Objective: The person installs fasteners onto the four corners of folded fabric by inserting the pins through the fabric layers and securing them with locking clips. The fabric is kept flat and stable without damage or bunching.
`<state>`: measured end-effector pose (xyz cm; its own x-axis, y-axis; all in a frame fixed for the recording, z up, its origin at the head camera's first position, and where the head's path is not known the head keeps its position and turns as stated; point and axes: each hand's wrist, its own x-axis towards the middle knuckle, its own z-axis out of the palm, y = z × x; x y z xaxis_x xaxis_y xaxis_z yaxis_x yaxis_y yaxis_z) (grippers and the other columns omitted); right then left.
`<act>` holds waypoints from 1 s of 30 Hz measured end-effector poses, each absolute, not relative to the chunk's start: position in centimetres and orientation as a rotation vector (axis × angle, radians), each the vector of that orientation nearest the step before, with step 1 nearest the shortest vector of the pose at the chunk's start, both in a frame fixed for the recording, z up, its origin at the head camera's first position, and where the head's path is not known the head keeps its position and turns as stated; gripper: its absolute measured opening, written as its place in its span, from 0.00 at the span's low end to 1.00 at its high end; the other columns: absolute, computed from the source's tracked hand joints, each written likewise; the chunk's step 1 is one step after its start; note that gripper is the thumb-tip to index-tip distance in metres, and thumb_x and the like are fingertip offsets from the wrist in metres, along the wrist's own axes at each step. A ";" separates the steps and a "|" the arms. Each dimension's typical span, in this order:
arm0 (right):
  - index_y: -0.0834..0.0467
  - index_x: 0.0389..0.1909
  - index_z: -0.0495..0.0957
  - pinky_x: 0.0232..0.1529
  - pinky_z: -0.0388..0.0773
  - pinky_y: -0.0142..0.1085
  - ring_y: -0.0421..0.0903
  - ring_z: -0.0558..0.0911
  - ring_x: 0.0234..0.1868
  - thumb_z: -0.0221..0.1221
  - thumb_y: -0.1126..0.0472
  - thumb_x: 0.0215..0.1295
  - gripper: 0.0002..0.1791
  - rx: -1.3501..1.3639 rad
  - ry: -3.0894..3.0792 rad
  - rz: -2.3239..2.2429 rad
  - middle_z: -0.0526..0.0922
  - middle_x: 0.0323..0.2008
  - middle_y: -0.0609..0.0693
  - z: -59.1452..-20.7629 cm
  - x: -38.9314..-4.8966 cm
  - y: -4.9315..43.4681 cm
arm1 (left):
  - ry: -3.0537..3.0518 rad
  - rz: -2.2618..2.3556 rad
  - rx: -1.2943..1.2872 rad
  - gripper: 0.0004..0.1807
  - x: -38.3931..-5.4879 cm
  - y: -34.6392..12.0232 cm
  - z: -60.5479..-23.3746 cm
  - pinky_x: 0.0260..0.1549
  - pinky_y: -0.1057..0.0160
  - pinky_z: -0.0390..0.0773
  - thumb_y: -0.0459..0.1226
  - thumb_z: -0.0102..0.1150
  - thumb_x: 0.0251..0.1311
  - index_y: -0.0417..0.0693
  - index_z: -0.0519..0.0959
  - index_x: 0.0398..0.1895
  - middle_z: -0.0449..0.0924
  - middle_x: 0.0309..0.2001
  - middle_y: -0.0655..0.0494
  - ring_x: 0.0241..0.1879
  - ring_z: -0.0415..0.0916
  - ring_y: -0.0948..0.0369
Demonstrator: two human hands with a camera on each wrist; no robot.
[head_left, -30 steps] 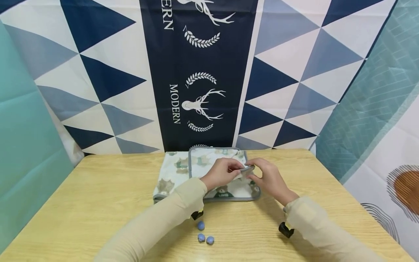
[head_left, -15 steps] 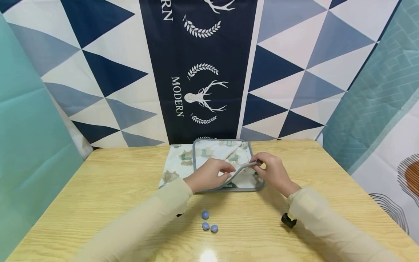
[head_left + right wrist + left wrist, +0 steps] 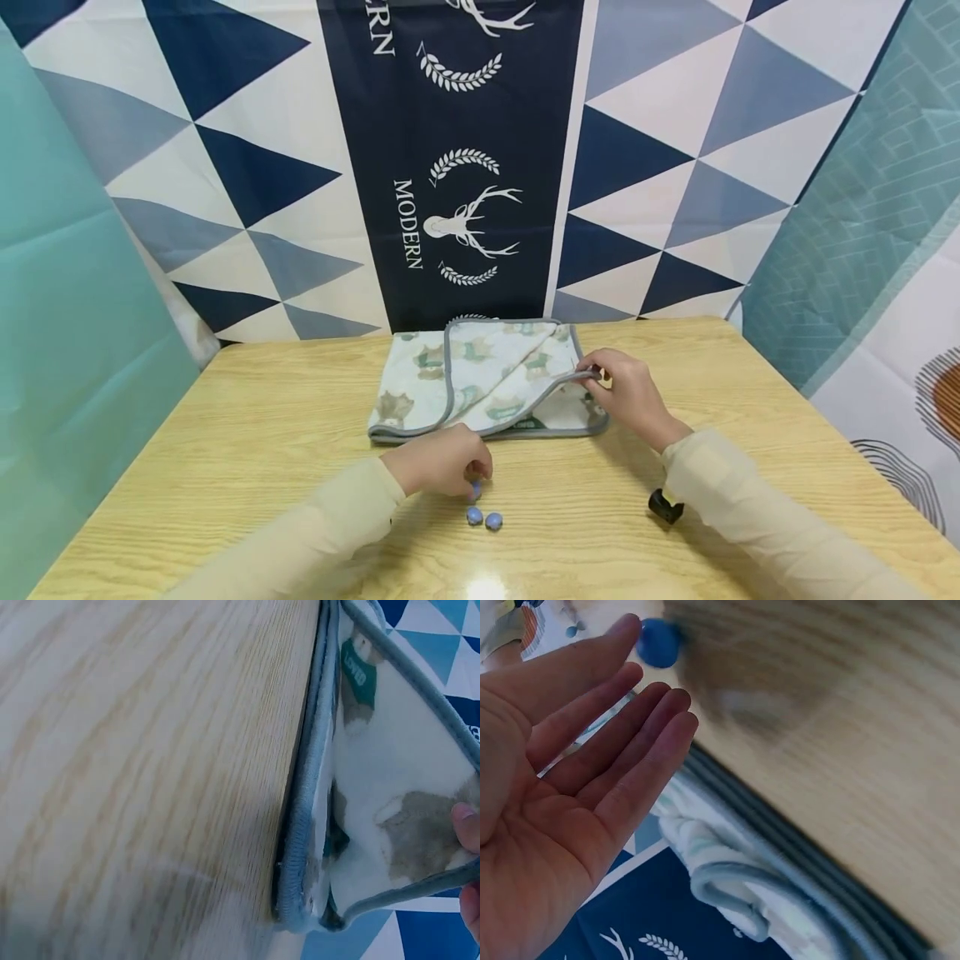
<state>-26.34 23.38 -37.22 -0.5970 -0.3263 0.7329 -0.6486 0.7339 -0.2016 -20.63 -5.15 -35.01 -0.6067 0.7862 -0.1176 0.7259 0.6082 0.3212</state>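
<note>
A folded white baby blanket (image 3: 415, 375) with bear prints and grey piping lies at the back of the table. My right hand (image 3: 628, 398) pinches its top layer by the piped edge, so the corner is raised and a gap shows beneath. In the right wrist view the lifted flap (image 3: 405, 772) stands up from the layers below. In front of the blanket, my left hand (image 3: 447, 460) reaches down to a small blue rounded piece (image 3: 658, 643). Its fingers are relaxed and apart, with the thumb tip right by the piece. Two similar blue pieces (image 3: 484, 518) lie just nearer.
The wooden table (image 3: 247, 467) stretches out on both sides of the blanket. Behind it hangs a navy and white patterned cloth (image 3: 465, 150). Teal sheets (image 3: 82, 333) close off the sides. A black wrist camera (image 3: 665, 506) sits at my right sleeve.
My left hand has let go of the blanket and come down toward the blue pieces. My right hand keeps its pinch on the edge, now drawn up as a slanting fold.
</note>
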 end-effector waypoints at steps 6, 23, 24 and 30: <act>0.57 0.28 0.81 0.24 0.76 0.35 0.39 0.77 0.26 0.69 0.76 0.44 0.13 0.757 -2.214 0.603 0.84 0.26 0.49 -37.4 -26.3 23.4 | 2.611 0.357 1.285 0.06 -20.8 -5.4 -35.7 0.28 0.79 0.72 0.27 0.67 0.49 0.46 0.86 0.29 0.85 0.27 0.59 0.26 0.73 0.72; 0.58 0.30 0.85 0.30 0.79 0.36 0.43 0.83 0.31 0.71 0.75 0.43 0.13 0.802 -2.152 0.585 0.87 0.30 0.50 -37.6 -26.3 23.4 | 2.429 1.479 0.804 0.14 -26.7 -2.4 -35.3 0.44 0.63 0.83 0.35 0.56 0.66 0.39 0.81 0.52 0.86 0.46 0.46 0.40 0.84 0.60; 0.57 0.30 0.85 0.32 0.80 0.36 0.44 0.83 0.33 0.71 0.75 0.43 0.13 0.809 -2.144 0.582 0.87 0.30 0.50 -37.6 -26.2 23.3 | 2.398 1.537 0.755 0.15 -27.1 -2.1 -35.4 0.46 0.60 0.83 0.34 0.55 0.66 0.38 0.80 0.52 0.85 0.46 0.44 0.40 0.84 0.59; 0.56 0.30 0.86 0.38 0.80 0.36 0.45 0.85 0.35 0.71 0.75 0.42 0.14 0.839 -2.122 0.591 0.88 0.30 0.48 -37.5 -26.3 23.1 | 2.237 1.785 0.536 0.15 -28.9 -0.1 -35.6 0.49 0.61 0.83 0.29 0.51 0.67 0.31 0.78 0.53 0.82 0.50 0.35 0.38 0.83 0.66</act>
<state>-26.28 23.07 -37.53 -0.4917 -0.3701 0.7882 -0.7242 0.6765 -0.1341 -28.91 -0.09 -35.63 -0.9068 0.4189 0.0475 0.1392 0.1911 0.9717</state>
